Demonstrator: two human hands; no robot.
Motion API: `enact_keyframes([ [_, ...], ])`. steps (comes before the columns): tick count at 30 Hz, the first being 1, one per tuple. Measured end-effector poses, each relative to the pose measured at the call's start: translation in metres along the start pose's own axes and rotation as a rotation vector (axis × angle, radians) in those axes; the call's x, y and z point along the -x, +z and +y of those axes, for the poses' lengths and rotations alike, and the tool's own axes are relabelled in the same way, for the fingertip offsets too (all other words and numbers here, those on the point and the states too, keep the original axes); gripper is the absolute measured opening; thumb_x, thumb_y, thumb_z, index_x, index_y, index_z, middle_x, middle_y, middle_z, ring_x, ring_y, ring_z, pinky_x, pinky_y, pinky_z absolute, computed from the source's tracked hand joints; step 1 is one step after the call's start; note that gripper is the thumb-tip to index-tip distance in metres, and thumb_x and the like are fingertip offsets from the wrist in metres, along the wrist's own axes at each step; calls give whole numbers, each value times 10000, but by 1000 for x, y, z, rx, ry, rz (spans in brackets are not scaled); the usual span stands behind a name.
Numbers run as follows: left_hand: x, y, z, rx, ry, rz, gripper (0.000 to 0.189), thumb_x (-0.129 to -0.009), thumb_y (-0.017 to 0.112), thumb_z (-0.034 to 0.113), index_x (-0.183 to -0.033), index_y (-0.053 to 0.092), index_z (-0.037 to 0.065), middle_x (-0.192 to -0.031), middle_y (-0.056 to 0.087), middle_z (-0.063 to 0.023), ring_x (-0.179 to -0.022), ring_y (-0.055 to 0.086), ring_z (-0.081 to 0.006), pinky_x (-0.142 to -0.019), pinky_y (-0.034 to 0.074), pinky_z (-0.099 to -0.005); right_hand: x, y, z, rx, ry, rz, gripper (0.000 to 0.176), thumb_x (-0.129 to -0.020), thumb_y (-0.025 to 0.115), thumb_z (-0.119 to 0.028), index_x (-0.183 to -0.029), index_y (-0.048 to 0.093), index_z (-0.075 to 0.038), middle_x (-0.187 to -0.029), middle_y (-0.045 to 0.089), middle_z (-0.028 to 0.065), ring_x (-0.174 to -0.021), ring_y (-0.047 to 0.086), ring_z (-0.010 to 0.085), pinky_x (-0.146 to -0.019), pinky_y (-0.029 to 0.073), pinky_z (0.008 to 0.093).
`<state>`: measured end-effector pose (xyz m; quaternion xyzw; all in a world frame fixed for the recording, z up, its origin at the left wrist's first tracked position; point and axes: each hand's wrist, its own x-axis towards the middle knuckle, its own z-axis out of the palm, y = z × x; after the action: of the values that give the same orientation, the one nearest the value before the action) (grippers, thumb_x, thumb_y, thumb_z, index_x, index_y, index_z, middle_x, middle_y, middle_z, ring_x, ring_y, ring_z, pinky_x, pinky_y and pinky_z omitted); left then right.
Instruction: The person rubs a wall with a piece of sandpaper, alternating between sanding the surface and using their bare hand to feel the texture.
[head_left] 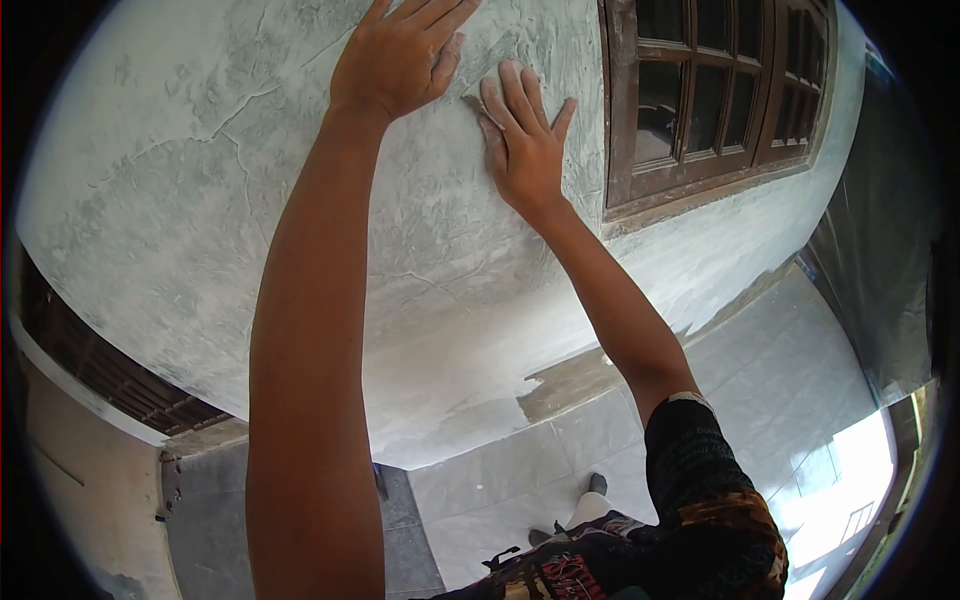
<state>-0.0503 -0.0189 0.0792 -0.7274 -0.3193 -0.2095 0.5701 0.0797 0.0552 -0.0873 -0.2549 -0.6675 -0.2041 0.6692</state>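
Both arms reach up to a grey-white plastered wall point(430, 220) with cracks and rough patches. My left hand point(395, 60) lies against the wall with fingers stretched out, partly cut off by the top edge. No object shows under it. Lower and to its right, my right hand point(527, 140) presses a small pale sheet of sandpaper point(474, 96) flat to the wall. Most of the sheet is hidden under the fingers, and one corner sticks out on the left. The fingertips of my right hand look dusted with pale powder.
A brown wooden window point(690, 110) with several panes is set in the wall at right. Below is a grey tiled floor point(560, 450), with my feet on it. A dark grille point(110, 370) stands at lower left. Plastic sheeting point(870, 230) hangs at far right.
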Motion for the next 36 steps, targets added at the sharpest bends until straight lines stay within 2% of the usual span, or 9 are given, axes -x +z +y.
enact_keyframes([
  [3, -2, 1, -2, -7, 7, -5, 466, -917, 541, 171, -1362, 573, 37, -1480, 518, -88, -1428, 407, -236, -1214, 253, -478, -57, 3, 2, -19, 79, 175, 439, -976, 594, -185, -1414, 555, -193, -1576, 405, 61, -1480, 319, 329, -1092, 85, 781],
  [8, -1, 0, -1, 12, -3, 26, 459, -916, 539, 168, -1354, 581, 37, -1474, 525, -91, -1424, 414, -234, -1210, 264, -474, 17, 6, -22, -64, 124, 33, 427, -970, 611, -188, -1396, 572, -196, -1592, 384, 60, -1491, 303, 320, -1099, 96, 771],
  [13, -1, 0, -1, 14, -3, 21, 455, -910, 539, 162, -1346, 590, 42, -1468, 530, -93, -1417, 426, -242, -1208, 269, -476, -67, 4, -4, -23, 101, 204, 442, -976, 598, -170, -1415, 554, -195, -1590, 387, 60, -1492, 302, 319, -1088, 101, 782],
  [18, 1, 0, -1, 27, -2, 30, 455, -902, 546, 145, -1343, 594, 44, -1461, 539, -91, -1414, 429, -247, -1204, 277, -479, 9, -3, -28, -43, 127, -3, 495, -944, 624, -147, -1430, 538, -186, -1593, 379, 72, -1483, 317, 327, -1089, 115, 779],
  [21, -1, 0, -1, 36, -4, 38, 456, -891, 550, 128, -1337, 599, 41, -1449, 550, -93, -1407, 440, -252, -1198, 288, -481, -30, -1, -5, 18, 63, 29, 504, -933, 634, -148, -1427, 540, -184, -1591, 382, 74, -1480, 321, 332, -1092, 122, 775],
  [23, -2, 0, -1, 26, -6, 32, 458, -884, 552, 120, -1332, 602, 38, -1442, 557, -96, -1403, 447, -255, -1194, 295, -482, -62, 1, -4, 2, 60, 162, 504, -926, 638, -139, -1419, 546, -181, -1591, 382, 68, -1478, 327, 325, -1090, 122, 778],
  [27, 0, -1, 0, 20, 13, 47, 464, -868, 550, 104, -1322, 610, 28, -1437, 563, -102, -1398, 454, -260, -1187, 304, -483, 1, -4, -32, -73, 129, 22, 505, -920, 639, -120, -1412, 548, -191, -1589, 382, 55, -1473, 339, 303, -1087, 121, 780],
  [33, -2, 1, -1, 39, 4, 70, 467, -859, 536, 89, -1313, 614, 13, -1430, 568, -107, -1398, 456, -264, -1180, 310, -489, -51, 3, -8, -29, 51, 138, 504, -925, 640, -138, -1417, 542, -188, -1576, 403, 49, -1468, 345, 303, -1100, 114, 767],
  [36, -1, 0, -1, 35, 13, 65, 469, -854, 534, 85, -1310, 614, 10, -1428, 570, -109, -1395, 459, -267, -1175, 315, -494, -6, 1, -23, -47, 141, 53, 500, -932, 626, -125, -1421, 541, -188, -1579, 399, 46, -1470, 339, 312, -1101, 119, 765],
])
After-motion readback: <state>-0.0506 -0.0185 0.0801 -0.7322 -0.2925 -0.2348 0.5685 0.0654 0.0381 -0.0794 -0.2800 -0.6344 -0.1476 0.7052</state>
